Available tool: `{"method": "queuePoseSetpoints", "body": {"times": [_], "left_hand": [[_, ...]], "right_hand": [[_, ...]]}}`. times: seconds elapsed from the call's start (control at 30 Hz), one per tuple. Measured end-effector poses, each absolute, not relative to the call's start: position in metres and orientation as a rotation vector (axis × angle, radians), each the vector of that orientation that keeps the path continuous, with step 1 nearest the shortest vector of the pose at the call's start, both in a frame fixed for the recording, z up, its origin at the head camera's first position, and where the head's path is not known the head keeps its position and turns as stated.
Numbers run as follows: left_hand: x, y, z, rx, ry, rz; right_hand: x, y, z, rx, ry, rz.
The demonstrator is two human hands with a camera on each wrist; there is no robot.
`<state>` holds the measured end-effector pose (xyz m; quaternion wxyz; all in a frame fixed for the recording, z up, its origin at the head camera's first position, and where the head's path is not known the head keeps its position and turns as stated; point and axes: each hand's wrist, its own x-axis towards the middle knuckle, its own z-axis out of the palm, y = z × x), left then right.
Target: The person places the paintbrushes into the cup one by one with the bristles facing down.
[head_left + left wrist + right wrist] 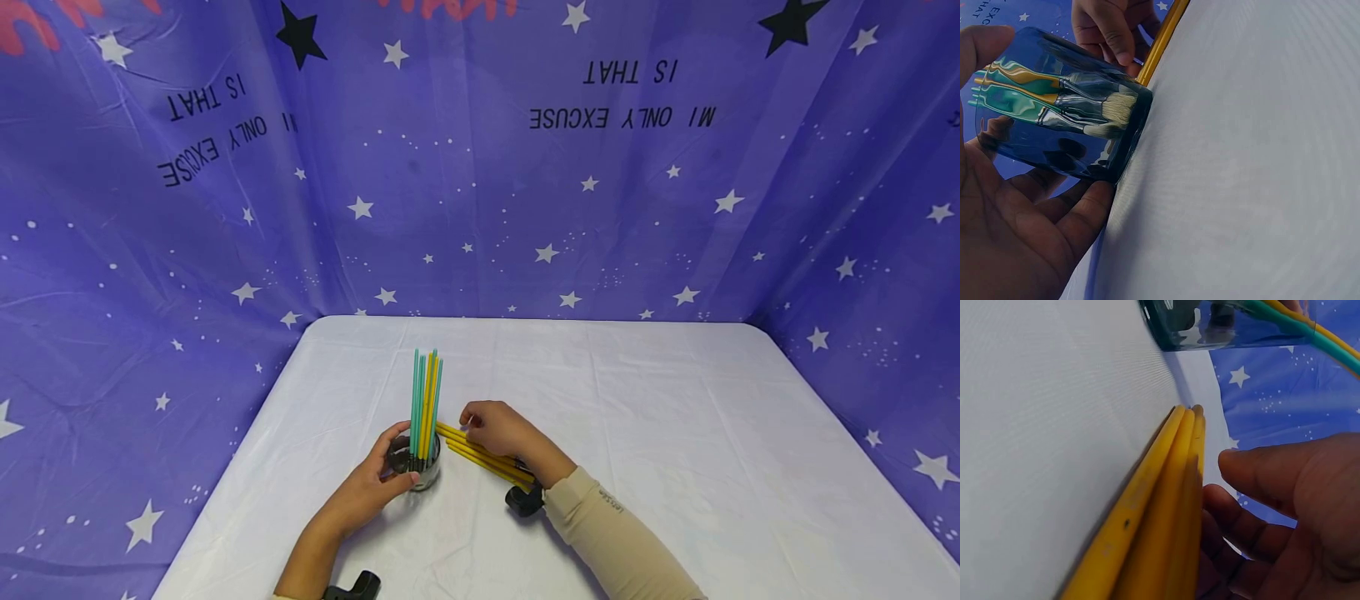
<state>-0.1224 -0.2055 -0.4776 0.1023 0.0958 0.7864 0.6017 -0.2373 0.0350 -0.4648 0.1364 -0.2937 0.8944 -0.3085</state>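
My left hand (pixel 369 483) holds a clear glass (pixel 1032 147), thumb on one side and fingers around the other. Inside the glass stand several paintbrushes (pixel 424 404) with green and yellow handles, their pale bristles (pixel 1117 107) down at the bottom. To the right, several yellow-handled paintbrushes (pixel 1147 512) lie side by side on the table, handle ends toward the glass. Over them is my right hand (pixel 498 429), its fingers loosely bent. In the right wrist view its thumb stands apart from the handles; whether the lower fingers touch them, I cannot tell.
A white cloth covers the table (pixel 637 400). Purple curtains (pixel 480 208) with stars and lettering hang behind it and at both sides. Black wrist devices (pixel 525 500) show at both forearms.
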Motion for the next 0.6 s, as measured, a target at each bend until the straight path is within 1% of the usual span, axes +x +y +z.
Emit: {"method": "queuePoseSetpoints", "body": {"times": [0.33,0.6], "left_hand": [[-0.1226,-0.2054,-0.4787,0.272,2.341,1.772],[-0.1221,-0.2057,-0.4785,0.323,2.327,1.777]], "right_hand": [[-0.2414,0.0333,-0.4680,-0.845,2.591,-0.851],[-0.2423,0.0322,-0.4686,-0.857,2.580,-0.810]]}}
